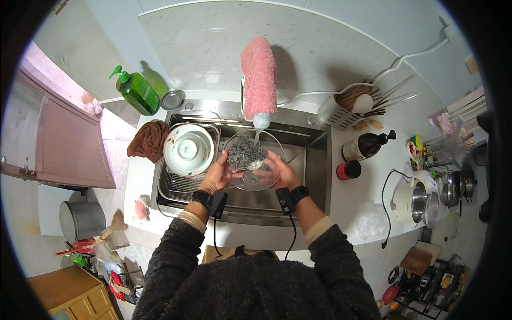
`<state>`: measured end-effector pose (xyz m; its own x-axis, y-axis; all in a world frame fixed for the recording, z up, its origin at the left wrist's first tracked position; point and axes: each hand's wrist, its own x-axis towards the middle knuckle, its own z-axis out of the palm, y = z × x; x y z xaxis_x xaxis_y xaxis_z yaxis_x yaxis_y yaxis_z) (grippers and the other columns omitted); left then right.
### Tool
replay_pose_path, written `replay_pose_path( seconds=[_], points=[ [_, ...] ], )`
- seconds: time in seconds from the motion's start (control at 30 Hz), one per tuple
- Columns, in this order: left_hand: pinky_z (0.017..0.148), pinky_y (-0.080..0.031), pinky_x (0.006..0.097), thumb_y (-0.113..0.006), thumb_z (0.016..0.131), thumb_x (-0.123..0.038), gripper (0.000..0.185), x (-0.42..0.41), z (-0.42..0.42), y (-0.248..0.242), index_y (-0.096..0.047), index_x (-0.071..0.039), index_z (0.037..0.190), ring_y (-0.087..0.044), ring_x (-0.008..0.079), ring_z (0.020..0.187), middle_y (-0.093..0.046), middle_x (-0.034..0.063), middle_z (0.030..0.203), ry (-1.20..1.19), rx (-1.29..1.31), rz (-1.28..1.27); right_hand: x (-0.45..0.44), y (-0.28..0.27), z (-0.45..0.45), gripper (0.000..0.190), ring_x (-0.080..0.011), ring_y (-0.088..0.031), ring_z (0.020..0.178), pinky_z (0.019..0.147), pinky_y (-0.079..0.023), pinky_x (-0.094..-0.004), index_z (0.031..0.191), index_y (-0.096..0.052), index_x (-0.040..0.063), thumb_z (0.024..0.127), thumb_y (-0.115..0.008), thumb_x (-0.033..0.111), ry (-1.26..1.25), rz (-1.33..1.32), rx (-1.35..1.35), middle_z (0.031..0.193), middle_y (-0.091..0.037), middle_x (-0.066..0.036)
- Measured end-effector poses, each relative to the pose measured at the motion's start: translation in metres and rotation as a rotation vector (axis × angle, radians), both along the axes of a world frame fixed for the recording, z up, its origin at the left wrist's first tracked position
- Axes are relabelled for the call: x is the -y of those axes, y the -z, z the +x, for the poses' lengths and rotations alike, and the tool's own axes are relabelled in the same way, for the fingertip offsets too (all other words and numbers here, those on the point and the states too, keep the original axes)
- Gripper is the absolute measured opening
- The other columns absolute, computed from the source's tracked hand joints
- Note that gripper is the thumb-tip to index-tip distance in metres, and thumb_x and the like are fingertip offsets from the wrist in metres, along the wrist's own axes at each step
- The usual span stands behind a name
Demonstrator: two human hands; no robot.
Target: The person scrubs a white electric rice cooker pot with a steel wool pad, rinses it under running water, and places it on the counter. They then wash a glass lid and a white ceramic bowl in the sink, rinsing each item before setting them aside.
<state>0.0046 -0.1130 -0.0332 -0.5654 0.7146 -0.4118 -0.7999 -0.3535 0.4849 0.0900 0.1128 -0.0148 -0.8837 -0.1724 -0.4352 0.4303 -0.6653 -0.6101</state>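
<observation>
Between my two hands a clear glass lid or shallow bowl (276, 140) is held over the stainless steel sink (316, 172). My left hand (218, 174) grips its left edge, fingers partly beneath the glass. On the right edge, my right hand (282, 170) holds it, with fingers seen through the glass. A dark grey scouring pad or similar tangled mass (245, 153) lies on the glass near my left thumb. Water (257, 136) runs onto it from a faucet whose spout (261, 120) is wrapped in pale material. A pink fluffy cloth (259, 76) covers the faucet.
White bowls (188, 150) sit in a wire basket (180, 188) at the sink's left. Beside it lie a brown cloth (148, 142) and a green pump bottle (138, 92). Right of the sink stand a utensil holder (338, 114), brown pump bottle (362, 147) and red jar (349, 170).
</observation>
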Motion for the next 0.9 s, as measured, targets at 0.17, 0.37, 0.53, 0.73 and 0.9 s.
replay_pose_path(
  seconds=[0.17, 0.37, 0.53, 0.73, 0.9],
  points=[
    [0.072, -0.054, 0.0352, -0.039, 0.091, -0.051, 0.054, -0.005, 0.007, 0.002, -0.036, -0.015, 0.131, -0.059, 0.024, 0.099, -0.055, 0.0084, 0.118, -0.09, -0.082, -0.059, 0.009, -0.019, -0.007, 0.059, -0.0394, -0.032, 0.128, 0.099, -0.036, -0.0446, 0.14, -0.023, 0.007, 0.09, -0.049, 0.026, 0.109, 1.736, -0.572, 0.143, -0.022, -0.022],
    [0.073, -0.054, 0.0355, -0.037, 0.092, -0.05, 0.054, -0.01, 0.015, 0.009, -0.036, -0.011, 0.129, -0.06, 0.0237, 0.088, -0.054, 0.01, 0.112, -0.148, 0.058, -0.076, 0.06, -0.031, -0.017, 0.058, -0.0428, -0.019, 0.132, 0.105, -0.026, -0.0475, 0.137, -0.032, 0.009, 0.085, -0.054, 0.026, -0.548, 1.502, -0.775, 0.145, -0.017, -0.023],
    [0.069, -0.054, 0.0342, -0.037, 0.093, -0.049, 0.057, 0.002, 0.024, 0.006, -0.027, -0.014, 0.137, -0.062, 0.0255, 0.09, -0.045, 0.012, 0.129, -0.093, -0.048, -0.179, 0.04, -0.027, -0.038, 0.05, -0.0466, -0.019, 0.13, 0.106, -0.026, -0.047, 0.135, -0.038, 0.014, 0.086, -0.051, 0.02, -0.608, 1.634, -0.761, 0.146, -0.011, -0.023],
    [0.076, -0.052, 0.0354, -0.036, 0.092, -0.05, 0.059, -0.006, 0.015, -0.001, -0.022, -0.02, 0.14, -0.057, 0.0279, 0.102, -0.042, 0.0068, 0.133, -0.079, -0.133, -0.097, 0.039, -0.023, -0.032, 0.043, -0.0442, -0.022, 0.13, 0.107, -0.023, -0.044, 0.131, -0.044, 0.015, 0.089, -0.048, 0.02, -0.712, 1.449, -0.659, 0.145, -0.014, -0.025],
    [0.073, -0.053, 0.036, -0.039, 0.093, -0.045, 0.056, -0.021, 0.019, 0.002, -0.022, -0.021, 0.141, -0.058, 0.0282, 0.101, -0.042, 0.0064, 0.133, 0.005, -0.086, 0.034, 0.025, -0.023, -0.042, 0.024, -0.04, -0.031, 0.126, 0.102, -0.032, -0.0411, 0.102, -0.062, 0.011, 0.078, -0.058, 0.008, -0.025, 1.609, -0.74, 0.141, -0.027, -0.024]
  ],
)
